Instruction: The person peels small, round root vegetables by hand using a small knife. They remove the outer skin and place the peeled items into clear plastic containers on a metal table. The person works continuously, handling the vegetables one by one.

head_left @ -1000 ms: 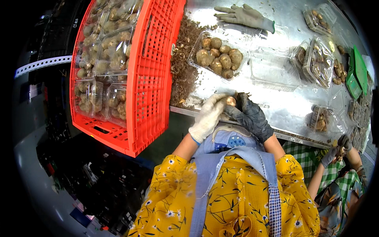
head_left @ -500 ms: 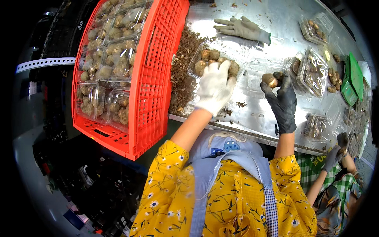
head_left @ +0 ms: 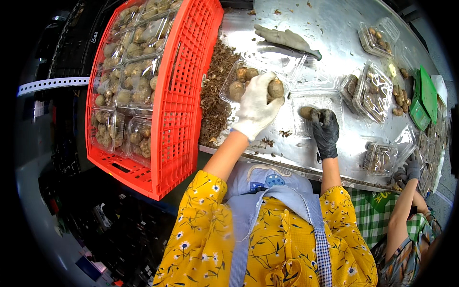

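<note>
My left hand, in a white glove, is over a clear plastic clamshell box of taros. Its thumb and fingers close round a brown taro at the box's right side. Several other taros lie in that box, partly hidden by the hand. To the right, my right hand, in a dirty black glove, has curled fingers gripping a taro. It is over a second open clear box, at its near right part.
A red crate full of boxed taros stands left, beside brown peel scraps. A loose grey glove lies at the back. Filled boxes and a green scale are right, near a co-worker's gloved hand.
My right hand has moved left and nearer me, over the second box, with its fingers curled more. My left fingers have gone from spread over the taros to closed round one. The loose glove looks narrower.
</note>
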